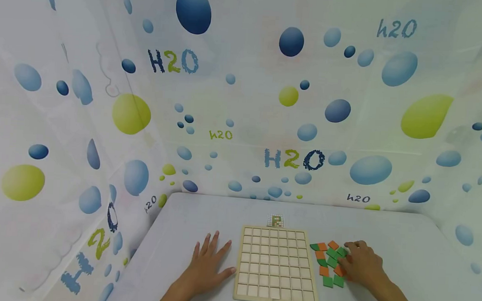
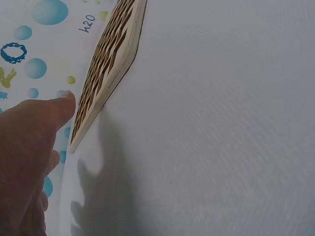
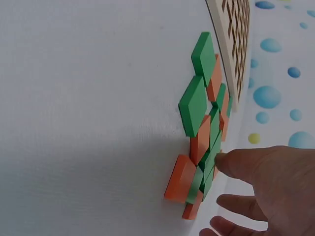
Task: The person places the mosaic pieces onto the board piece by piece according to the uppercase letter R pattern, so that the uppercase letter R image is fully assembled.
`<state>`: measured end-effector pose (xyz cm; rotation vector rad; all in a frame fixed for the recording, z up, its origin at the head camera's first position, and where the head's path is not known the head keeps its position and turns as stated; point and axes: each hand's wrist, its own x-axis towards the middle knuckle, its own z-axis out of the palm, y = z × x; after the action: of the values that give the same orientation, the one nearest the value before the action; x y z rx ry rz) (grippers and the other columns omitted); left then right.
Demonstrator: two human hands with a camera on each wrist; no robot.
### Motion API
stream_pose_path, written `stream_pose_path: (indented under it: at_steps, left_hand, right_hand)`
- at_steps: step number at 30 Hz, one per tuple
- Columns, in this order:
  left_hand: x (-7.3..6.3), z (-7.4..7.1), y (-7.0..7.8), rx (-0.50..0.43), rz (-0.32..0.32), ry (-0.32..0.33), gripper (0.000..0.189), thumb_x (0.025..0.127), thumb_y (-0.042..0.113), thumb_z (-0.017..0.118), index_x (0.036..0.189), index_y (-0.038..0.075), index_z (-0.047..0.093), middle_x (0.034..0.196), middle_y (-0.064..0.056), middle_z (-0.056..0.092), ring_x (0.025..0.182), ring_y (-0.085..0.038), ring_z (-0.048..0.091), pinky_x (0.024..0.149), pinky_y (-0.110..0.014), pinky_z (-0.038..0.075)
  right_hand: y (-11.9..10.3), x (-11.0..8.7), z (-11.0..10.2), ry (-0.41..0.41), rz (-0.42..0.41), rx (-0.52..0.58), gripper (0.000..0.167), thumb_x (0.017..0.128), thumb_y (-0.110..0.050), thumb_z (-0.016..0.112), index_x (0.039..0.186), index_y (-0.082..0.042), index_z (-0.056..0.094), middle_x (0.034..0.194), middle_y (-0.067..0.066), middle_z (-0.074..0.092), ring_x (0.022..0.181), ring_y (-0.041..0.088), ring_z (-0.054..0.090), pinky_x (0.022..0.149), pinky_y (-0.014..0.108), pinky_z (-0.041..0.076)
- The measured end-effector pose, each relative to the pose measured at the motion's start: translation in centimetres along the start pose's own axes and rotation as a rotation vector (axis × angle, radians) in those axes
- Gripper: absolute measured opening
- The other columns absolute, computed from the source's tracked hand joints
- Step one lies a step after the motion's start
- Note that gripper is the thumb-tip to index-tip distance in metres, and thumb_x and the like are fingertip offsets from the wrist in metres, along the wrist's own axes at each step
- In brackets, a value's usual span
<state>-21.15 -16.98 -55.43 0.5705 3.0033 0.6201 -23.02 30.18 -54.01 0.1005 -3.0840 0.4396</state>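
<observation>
Material: loose pile of flat, thick-edged tiles in two colours. Orange square tiles point(image 1: 324, 271) are mixed with green square tiles point(image 1: 328, 281); two green curved-edge tiles point(image 1: 322, 262) lie on the pile's board side. Faces plain, evenly coloured. Tiles set at varied angles, many touching, several seeming to overlap.

Location: on the white table point(image 1: 405, 239), just beside the right edge of a pale wooden grid board point(image 1: 275, 260), well apart from the table's far right corner. Board lies flat, square compartments divided by thin strips. A small white card with green and orange grid pattern point(image 1: 276, 221) sits at the board's far edge.

Right hand point(image 1: 362, 264): over the pile's right side, arm entering from the near side, palm down, fingers gently bent and apart from the thumb. Grip loose; thumb tip at a green tile, contact uncertain. Left hand point(image 1: 205, 268): palm down, fingers spread and extended towards the table's far edge, thumb tip just beside the board's left edge. Grip relaxed, fingers unclosed.
</observation>
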Motion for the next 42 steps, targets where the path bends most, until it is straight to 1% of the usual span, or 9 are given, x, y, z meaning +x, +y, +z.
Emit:
stream_pose_path:
  at_steps: [4,9,14,21,27,31,35,38,42]
  left_hand:
    - [0.2,0.3,0.3,-0.017,0.013,-0.023,0.075,0.103,0.065,0.051,0.162,0.021,0.045,0.173,-0.026,0.019,0.159,-0.054,0.009,0.12,-0.08,0.008]
    - [0.3,0.4,0.7,-0.027,0.015,-0.051,0.069,0.105,0.062,0.049,0.162,0.023,0.046,0.173,-0.026,0.019,0.16,-0.054,0.009,0.121,-0.079,0.006]
    - [0.1,0.7,0.8,-0.065,0.025,-0.069,0.064,0.106,0.055,0.051,0.16,0.022,0.048,0.173,-0.027,0.02,0.159,-0.053,0.01,0.121,-0.08,0.004]
    - [0.6,1.3,1.0,-0.064,0.055,-0.059,0.061,0.106,0.05,0.051,0.162,0.026,0.045,0.172,-0.026,0.021,0.159,-0.052,0.015,0.121,-0.079,0.008]
    - [0.7,1.3,1.4,-0.075,0.044,-0.086,0.058,0.105,0.044,0.052,0.161,0.026,0.047,0.173,-0.022,0.024,0.16,-0.048,0.017,0.123,-0.076,0.009]
    - [0.8,1.4,1.2,-0.074,0.035,-0.091,0.058,0.105,0.044,0.053,0.16,0.027,0.048,0.172,-0.02,0.029,0.16,-0.045,0.022,0.125,-0.072,0.014]
    - [1.0,1.6,0.9,-0.067,0.05,-0.082,0.058,0.105,0.045,0.054,0.16,0.027,0.048,0.17,-0.021,0.032,0.158,-0.046,0.026,0.125,-0.069,0.023]
    - [1.1,1.6,0.8,-0.072,0.058,-0.08,0.058,0.105,0.044,0.055,0.16,0.027,0.049,0.169,-0.022,0.033,0.158,-0.046,0.028,0.124,-0.068,0.026]
    - [1.1,1.5,0.8,-0.079,0.061,-0.077,0.058,0.104,0.043,0.056,0.159,0.026,0.05,0.169,-0.022,0.035,0.157,-0.047,0.029,0.123,-0.069,0.027]
  right_hand:
    - [1.0,0.5,0.1,-0.02,0.045,0.03,0.043,0.092,-0.026,0.077,0.123,0.002,0.066,0.116,0.031,0.061,0.097,0.045,0.063,0.073,0.067,0.051]
    - [1.3,0.9,0.2,-0.031,0.031,0.053,0.035,0.093,-0.023,0.076,0.118,0.0,0.068,0.104,0.019,0.065,0.089,0.033,0.064,0.07,0.06,0.051]
    - [0.9,1.2,0.3,-0.009,-0.006,0.068,0.036,0.093,-0.023,0.078,0.119,0.0,0.067,0.106,0.021,0.065,0.088,0.033,0.064,0.068,0.058,0.051]
    - [0.0,2.3,0.6,0.014,0.021,0.09,0.028,0.095,-0.021,0.074,0.113,0.0,0.068,0.104,0.021,0.064,0.087,0.033,0.062,0.07,0.059,0.052]
    - [-0.2,3.3,1.5,0.033,0.005,0.185,0.022,0.097,-0.017,0.071,0.109,0.001,0.067,0.101,0.017,0.062,0.087,0.029,0.06,0.069,0.053,0.054]
    - [-0.4,4.0,1.7,0.03,0.008,0.235,0.016,0.097,-0.01,0.068,0.107,0.002,0.065,0.097,0.016,0.059,0.086,0.026,0.056,0.073,0.046,0.054]
    - [-0.5,4.5,1.9,0.049,-0.029,0.241,0.014,0.098,-0.006,0.068,0.107,0.004,0.065,0.095,0.014,0.058,0.086,0.025,0.054,0.076,0.044,0.053]
    - [-0.4,4.7,1.9,0.048,-0.041,0.256,0.017,0.097,-0.007,0.069,0.109,0.005,0.065,0.096,0.015,0.059,0.087,0.025,0.054,0.077,0.044,0.053]
    - [-0.2,4.9,1.8,0.008,-0.007,0.299,0.023,0.097,-0.009,0.069,0.114,0.006,0.065,0.101,0.017,0.06,0.091,0.028,0.056,0.081,0.048,0.054]
